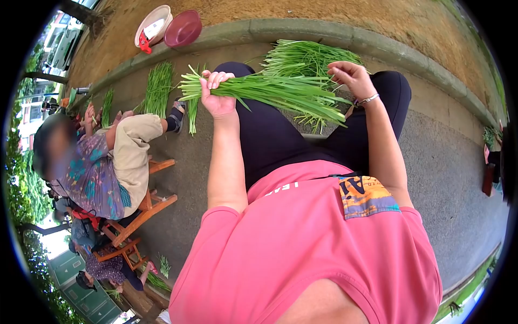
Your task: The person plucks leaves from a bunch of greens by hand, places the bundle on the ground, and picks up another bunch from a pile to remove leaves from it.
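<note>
My left hand point(218, 96) is wrapped round a thick bunch of garlic chives point(286, 97), close to their pale stem ends. The long green leaves reach to the right across my lap, over my dark trousers. Above the leaf tips, my right hand point(353, 80), with a bracelet at the wrist, has its fingers curled and pinched together. What they hold, if anything, is too small to make out. A loose pile of garlic chives point(307, 56) lies on the ground just beyond my knees, partly hidden by the held bunch and my right hand.
Beyond the pile runs a stone kerb point(302, 29). A pink basin point(156, 21) and a dark red basin point(183, 28) stand there. More chives point(158, 89) lie at the left, near a seated person point(97, 167) on a wooden chair point(148, 210). Other people sit further off.
</note>
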The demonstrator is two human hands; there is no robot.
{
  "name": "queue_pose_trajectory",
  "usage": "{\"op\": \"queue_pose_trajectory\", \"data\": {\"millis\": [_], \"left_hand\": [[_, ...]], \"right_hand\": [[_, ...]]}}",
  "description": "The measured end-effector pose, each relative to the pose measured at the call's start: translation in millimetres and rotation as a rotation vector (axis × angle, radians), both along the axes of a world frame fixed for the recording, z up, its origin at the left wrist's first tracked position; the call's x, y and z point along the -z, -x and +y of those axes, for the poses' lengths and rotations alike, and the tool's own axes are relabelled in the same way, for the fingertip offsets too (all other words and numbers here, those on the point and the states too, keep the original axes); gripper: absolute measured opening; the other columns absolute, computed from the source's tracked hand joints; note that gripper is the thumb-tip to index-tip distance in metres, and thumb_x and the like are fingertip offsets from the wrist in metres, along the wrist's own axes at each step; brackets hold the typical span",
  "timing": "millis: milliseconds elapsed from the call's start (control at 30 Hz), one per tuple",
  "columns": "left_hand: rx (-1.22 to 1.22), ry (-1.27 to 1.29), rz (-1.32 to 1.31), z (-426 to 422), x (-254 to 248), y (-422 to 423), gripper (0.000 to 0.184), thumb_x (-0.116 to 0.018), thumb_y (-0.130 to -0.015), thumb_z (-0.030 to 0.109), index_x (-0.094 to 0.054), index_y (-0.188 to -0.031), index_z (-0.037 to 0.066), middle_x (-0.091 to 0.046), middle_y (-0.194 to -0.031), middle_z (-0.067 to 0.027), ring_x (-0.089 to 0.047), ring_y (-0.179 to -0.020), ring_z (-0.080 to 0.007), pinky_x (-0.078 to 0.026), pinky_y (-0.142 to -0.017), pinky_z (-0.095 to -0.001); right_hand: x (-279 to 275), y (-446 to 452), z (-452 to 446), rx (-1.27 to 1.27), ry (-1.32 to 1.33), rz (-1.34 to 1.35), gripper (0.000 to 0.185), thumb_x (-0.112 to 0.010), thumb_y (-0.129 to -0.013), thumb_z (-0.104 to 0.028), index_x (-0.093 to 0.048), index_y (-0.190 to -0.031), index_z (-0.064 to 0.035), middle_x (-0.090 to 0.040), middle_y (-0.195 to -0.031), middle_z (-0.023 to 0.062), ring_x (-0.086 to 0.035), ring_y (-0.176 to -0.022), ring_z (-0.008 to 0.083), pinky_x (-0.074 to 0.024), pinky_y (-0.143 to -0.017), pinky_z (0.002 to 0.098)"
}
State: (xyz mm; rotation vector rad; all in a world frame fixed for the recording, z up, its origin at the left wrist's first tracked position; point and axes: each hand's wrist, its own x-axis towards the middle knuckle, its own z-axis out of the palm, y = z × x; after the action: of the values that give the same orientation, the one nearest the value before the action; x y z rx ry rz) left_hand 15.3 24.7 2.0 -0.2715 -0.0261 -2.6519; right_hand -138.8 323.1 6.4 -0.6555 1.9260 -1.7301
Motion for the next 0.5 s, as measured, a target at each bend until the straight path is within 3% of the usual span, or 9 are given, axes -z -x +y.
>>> {"op": "queue_pose_trajectory", "data": {"millis": [267, 500], "left_hand": [[-0.07, -0.106, -0.03, -17, 7, 20, 0.007, -0.055, -0.082, 0.012, -0.053, -0.083, 0.006, -0.04, -0.059, 0.0024, -0.042, -0.058, -0.0107, -0.036, -0.069, -0.0277], [-0.062, -0.116, 0.039, -19, 9, 27, 0.008, -0.054, -0.084, 0.013, -0.054, -0.087, 0.005, -0.04, -0.058, 0.0034, -0.04, -0.057, -0.01, -0.035, -0.067, -0.0263]], "right_hand": [[-65, 5, 23, -0.024, 0.245, -0.107, 0.015, -0.056, -0.086, -0.014, -0.062, -0.093, -0.0012, -0.061, -0.077, 0.0003, -0.052, -0.064, 0.0051, -0.0427, -0.059, 0.0197], [-77, -1, 25, -0.24, -0.084, -0.006, 0.016, -0.06, -0.083, -0.011, -0.06, -0.096, -0.0003, -0.06, -0.079, -0.0015, -0.053, -0.069, 0.003, -0.0453, -0.06, 0.0185]]}}
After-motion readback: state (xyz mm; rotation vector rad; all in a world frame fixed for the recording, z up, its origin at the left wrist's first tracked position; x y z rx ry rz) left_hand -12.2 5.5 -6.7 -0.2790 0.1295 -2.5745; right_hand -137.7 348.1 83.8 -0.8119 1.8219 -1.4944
